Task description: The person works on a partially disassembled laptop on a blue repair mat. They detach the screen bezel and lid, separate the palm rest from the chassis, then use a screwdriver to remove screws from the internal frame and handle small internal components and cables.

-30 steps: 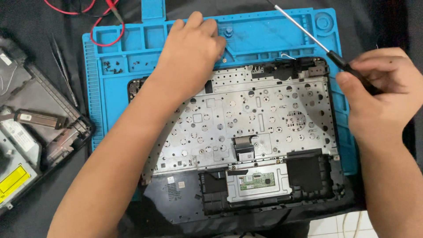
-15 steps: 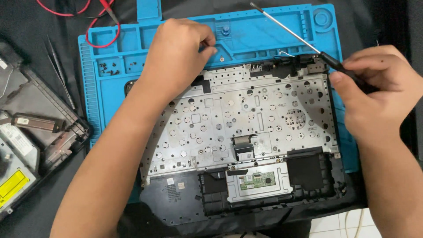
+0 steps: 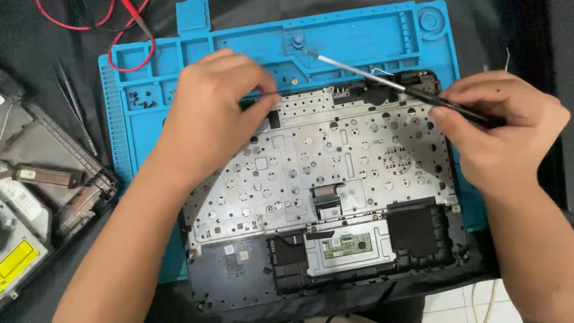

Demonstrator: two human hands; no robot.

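Hands 2, 1 screwdriver (image 3: 382,81), 1 laptop shell (image 3: 335,179)

Both bare forearms are reaching up from below, the left hand (image 3: 218,113) lying palm down with its fingers curled and pressing forward, while the right hand (image 3: 499,134) is bending inward at the wrist, its fingers pinched closed.

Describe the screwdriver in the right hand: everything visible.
The slim screwdriver with a black handle and thin silver metal shaft lies nearly flat, slanting up-left. The right hand pinches the handle between fingertips and thumb; the handle's rear end is hidden in the hand. Its tip reaches a small round part in a compartment of the blue silicone repair mat, above the opened laptop's top edge.
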